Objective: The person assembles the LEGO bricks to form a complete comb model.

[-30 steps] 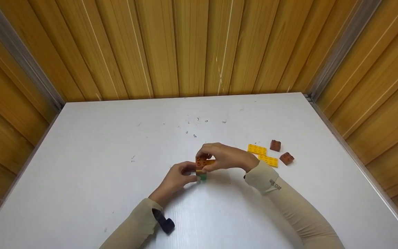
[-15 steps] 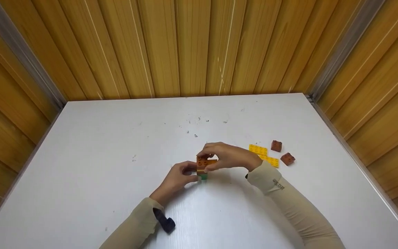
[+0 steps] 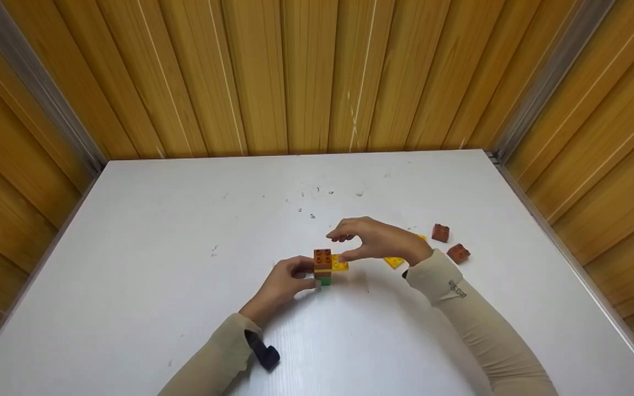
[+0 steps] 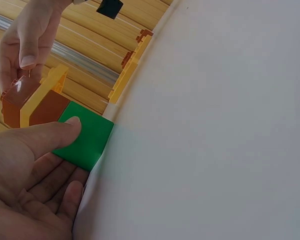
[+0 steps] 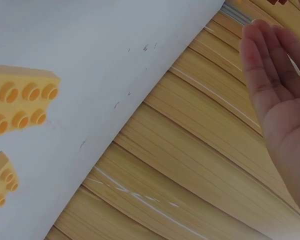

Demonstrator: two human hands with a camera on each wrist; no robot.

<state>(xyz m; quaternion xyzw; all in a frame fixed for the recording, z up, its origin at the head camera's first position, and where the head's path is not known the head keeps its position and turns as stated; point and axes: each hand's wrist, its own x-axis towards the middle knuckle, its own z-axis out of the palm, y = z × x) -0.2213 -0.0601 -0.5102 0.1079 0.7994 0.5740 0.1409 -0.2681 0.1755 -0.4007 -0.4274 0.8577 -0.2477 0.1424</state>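
Note:
My left hand pinches the green brick at the bottom of a small stack of toy building bricks, its thumb on the brick's face. Above the green sits a brown brick, then a yellow studded plate that juts out to the right, and a second brown brick on top. My right hand holds nothing; its fingers are loosely bent and raised clear of the top brick, with the thumb overlapping the jutting plate in the head view.
Right of the stack, two loose yellow plates lie on the white table, partly hidden by the right wrist. Two loose brown bricks lie beyond them. A wood-patterned wall rises behind the table.
My right hand has let go of the top brown brick and moved up and right, uncovering the stack's top. My left hand keeps its hold on the green brick.

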